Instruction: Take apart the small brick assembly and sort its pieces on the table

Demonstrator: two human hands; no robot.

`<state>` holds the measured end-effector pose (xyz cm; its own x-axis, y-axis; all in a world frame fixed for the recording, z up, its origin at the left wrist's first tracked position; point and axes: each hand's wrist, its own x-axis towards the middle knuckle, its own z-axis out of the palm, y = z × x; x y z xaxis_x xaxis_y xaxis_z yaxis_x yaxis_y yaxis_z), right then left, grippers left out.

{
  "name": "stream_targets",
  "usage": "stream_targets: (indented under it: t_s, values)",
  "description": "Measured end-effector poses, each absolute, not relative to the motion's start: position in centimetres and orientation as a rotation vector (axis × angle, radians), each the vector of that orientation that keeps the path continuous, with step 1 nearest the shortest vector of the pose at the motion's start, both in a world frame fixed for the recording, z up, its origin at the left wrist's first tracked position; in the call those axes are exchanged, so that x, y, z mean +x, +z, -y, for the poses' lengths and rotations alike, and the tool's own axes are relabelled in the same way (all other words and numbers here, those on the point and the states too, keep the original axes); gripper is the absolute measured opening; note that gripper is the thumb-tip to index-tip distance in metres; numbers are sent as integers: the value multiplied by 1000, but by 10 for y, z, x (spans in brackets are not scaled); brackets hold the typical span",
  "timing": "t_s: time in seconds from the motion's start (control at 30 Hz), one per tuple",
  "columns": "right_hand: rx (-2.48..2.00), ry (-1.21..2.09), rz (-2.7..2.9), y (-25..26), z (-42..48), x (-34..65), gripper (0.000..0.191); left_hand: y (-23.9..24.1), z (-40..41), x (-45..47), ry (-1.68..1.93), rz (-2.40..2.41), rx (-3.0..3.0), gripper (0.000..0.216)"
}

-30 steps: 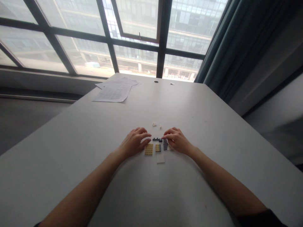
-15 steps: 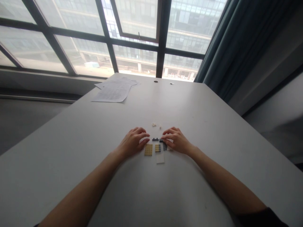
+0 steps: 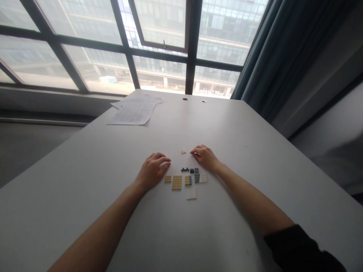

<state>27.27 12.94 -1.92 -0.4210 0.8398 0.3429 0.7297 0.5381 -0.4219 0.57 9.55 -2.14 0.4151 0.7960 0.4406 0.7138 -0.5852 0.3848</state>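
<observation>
My left hand (image 3: 153, 170) rests on the table with thumb and fingers apart, holding nothing. Just beside its thumb lie a small tan plate (image 3: 168, 179) and a larger tan studded plate (image 3: 177, 183). Farther up, my right hand (image 3: 206, 157) has its fingertips pinched at a tiny white brick, mostly hidden by them. Left of those fingertips lie small white pieces (image 3: 183, 151). Nearer me are a long dark piece (image 3: 185, 170), a small black brick (image 3: 192, 171), a tan-and-grey plate (image 3: 188, 180), dark grey plates (image 3: 197, 178), a white studded plate (image 3: 203, 178) and a smooth white tile (image 3: 191, 193).
The white table (image 3: 127, 230) extends toward the windows. Printed papers (image 3: 132, 113) lie at its far left. Two round holes, one being a dark hole (image 3: 185, 99), sit near the far edge. A dark curtain (image 3: 263, 68) hangs on the right.
My right hand has moved away from the black brick, up to the tiny white brick, uncovering the grey and white plates. My left hand has drawn left, exposing the small tan plate.
</observation>
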Motion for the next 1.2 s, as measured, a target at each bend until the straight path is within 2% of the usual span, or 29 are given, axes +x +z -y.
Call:
stream_targets:
  t_s: [0.13,0.3,0.67,0.93,1.2]
  values:
    - [-1309,297,2253,-15,-112,292,13,-21,-95,7,875,-1334,2563,25]
    - [-1404,475,2147,-11,-75,315,8,-19,-94,9,842,-1329,2595,25]
    - [-1433,595,1994,-15,-54,304,8,-20,-92,8,856,-1321,2624,25]
    - [-1436,516,1972,-5,-99,288,22,-20,-92,8,855,-1319,2604,24]
    - [-1153,265,2471,-8,-150,241,37,-18,-91,8,860,-1296,2611,24]
